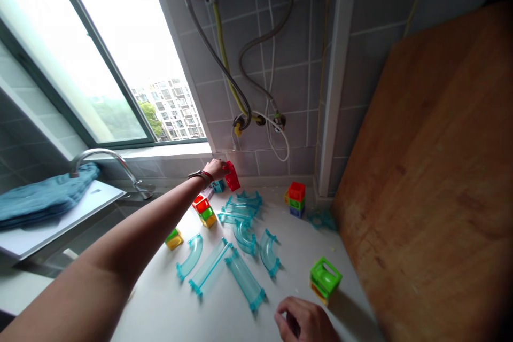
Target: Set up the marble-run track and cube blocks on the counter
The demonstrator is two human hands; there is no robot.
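Observation:
My left hand [216, 169] reaches far out over the white counter and grips a red toy block [232, 176] near the wall. Below that wrist stands a stack of red, green and yellow blocks [204, 210]. A green and yellow block pair [174, 239] is partly behind my forearm. Translucent blue track pieces [245, 280], straight and curved, lie across the middle, some piled into a group [241, 207]. My right hand [306, 320] rests low at the front edge of view, its fingers curled in and nothing visible in them. Just beyond it stands a green block on a yellow one [325, 279].
A red, green and blue stack [297, 200] stands at the back right, beside a blue translucent piece [321, 219]. A wooden board [436, 181] leans along the right. To the left are a sink faucet [108, 156] and folded blue cloth [48, 195]. Hoses [224, 48] hang above.

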